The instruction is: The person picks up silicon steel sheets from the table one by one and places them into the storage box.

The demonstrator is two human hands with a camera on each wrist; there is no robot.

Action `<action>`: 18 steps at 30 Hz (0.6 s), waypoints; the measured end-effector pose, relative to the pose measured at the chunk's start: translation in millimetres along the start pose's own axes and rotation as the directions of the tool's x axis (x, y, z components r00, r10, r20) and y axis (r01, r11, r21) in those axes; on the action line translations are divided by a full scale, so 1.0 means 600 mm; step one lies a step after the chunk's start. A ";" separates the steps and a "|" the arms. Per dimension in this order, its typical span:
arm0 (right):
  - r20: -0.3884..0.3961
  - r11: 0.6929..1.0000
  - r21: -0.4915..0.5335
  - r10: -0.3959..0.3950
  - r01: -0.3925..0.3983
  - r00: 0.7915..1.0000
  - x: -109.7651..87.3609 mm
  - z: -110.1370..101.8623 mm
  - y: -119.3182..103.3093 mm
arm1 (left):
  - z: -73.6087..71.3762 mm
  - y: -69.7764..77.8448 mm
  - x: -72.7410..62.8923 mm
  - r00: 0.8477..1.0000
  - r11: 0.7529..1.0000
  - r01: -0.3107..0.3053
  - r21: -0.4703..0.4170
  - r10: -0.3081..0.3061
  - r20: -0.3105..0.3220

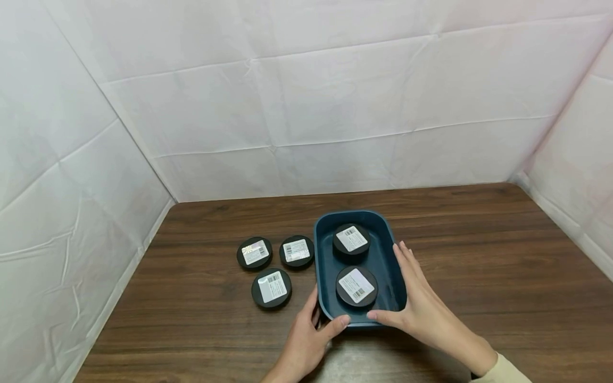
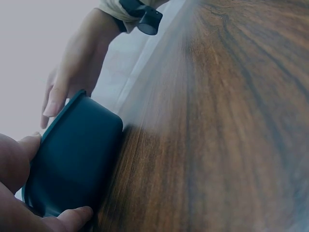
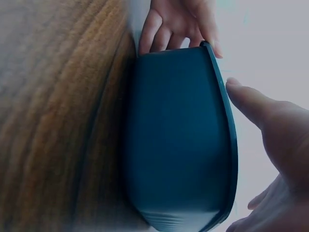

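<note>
A dark blue rectangular tray [image 1: 322, 266] stands on the table with two black round discs inside. The far disc [image 1: 351, 238] and the near disc [image 1: 356, 286] both bear white barcode labels; the far one looks thicker. My left hand [image 1: 306, 340] grips the tray's near left corner, thumb at the rim and fingers [image 2: 77, 217] against the outer side. On the opposite side my right hand [image 1: 421, 306] spreads around the near right corner. Its fingers lie fairly straight along the right rim, and its thumb [image 3: 251, 101] is close to the near rim.
Left of the tray lie three more labelled black discs: one far left [image 1: 255, 253], one [image 1: 297, 251] beside the tray's wall, one [image 1: 271, 289] nearer. Brown wooden table [image 1: 479, 255] surrounds them. White sheeting [image 1: 335, 106] closes off the back and both sides.
</note>
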State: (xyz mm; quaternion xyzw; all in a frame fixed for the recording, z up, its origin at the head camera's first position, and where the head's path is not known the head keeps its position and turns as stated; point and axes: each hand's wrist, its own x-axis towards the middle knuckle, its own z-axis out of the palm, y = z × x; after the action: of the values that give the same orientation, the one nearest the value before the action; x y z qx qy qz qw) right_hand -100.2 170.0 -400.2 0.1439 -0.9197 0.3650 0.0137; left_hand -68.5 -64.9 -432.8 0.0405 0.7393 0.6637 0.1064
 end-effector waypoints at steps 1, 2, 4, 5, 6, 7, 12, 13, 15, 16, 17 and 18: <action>0.002 1.000 -0.001 0.007 -0.007 1.000 -0.002 0.001 0.001 | 0.000 0.000 0.000 1.000 1.000 0.000 0.000 0.000 -0.001; 0.002 1.000 0.001 0.010 -0.010 1.000 -0.004 0.002 0.003 | 0.000 0.000 0.000 1.000 1.000 0.001 -0.001 -0.001 -0.002; 0.002 1.000 0.001 0.015 -0.015 1.000 -0.007 0.003 0.005 | 0.000 -0.001 -0.001 1.000 1.000 0.003 -0.005 -0.003 -0.002; 0.001 1.000 0.001 0.014 -0.014 1.000 -0.009 0.004 0.007 | 0.000 -0.001 0.000 1.000 1.000 0.001 -0.004 -0.001 -0.003; 0.002 1.000 0.005 0.015 -0.015 1.000 -0.010 0.004 0.008 | 0.000 -0.001 0.000 1.000 1.000 0.000 -0.003 0.000 -0.003; 0.004 1.000 0.009 0.015 -0.015 1.000 -0.012 0.005 0.010 | 0.001 -0.001 0.000 1.000 1.000 -0.001 -0.003 0.001 -0.004; 0.015 0.999 0.030 0.022 -0.022 1.000 -0.018 0.005 0.019 | 0.001 0.000 0.001 1.000 1.000 0.002 -0.008 -0.002 -0.003; 0.015 0.999 0.036 0.022 -0.023 1.000 -0.019 0.005 0.021 | 0.001 0.000 0.001 1.000 1.000 0.004 -0.009 -0.004 -0.003; 0.016 0.999 0.047 0.022 -0.022 1.000 -0.021 0.007 0.024 | 0.002 0.000 0.001 1.000 1.000 0.007 -0.010 -0.007 -0.003; 0.017 0.998 0.057 0.022 -0.023 1.000 -0.022 0.008 0.026 | 0.002 0.000 0.001 1.000 1.000 0.010 -0.013 -0.010 -0.003; 0.015 0.998 0.068 0.019 -0.020 1.000 -0.022 0.009 0.028 | 0.002 -0.001 0.001 1.000 1.000 0.012 -0.013 -0.012 -0.003; 0.014 0.997 0.078 0.017 -0.018 1.000 -0.023 0.011 0.029 | 0.002 -0.001 0.001 1.000 1.000 0.012 -0.014 -0.012 -0.005</action>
State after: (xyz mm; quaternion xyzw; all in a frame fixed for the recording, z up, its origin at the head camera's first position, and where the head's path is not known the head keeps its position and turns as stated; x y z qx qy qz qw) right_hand -91.5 181.2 -418.4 0.1389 -0.9061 0.3997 -0.0013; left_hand -68.9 -63.8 -433.4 0.0335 0.7352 0.6682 0.1090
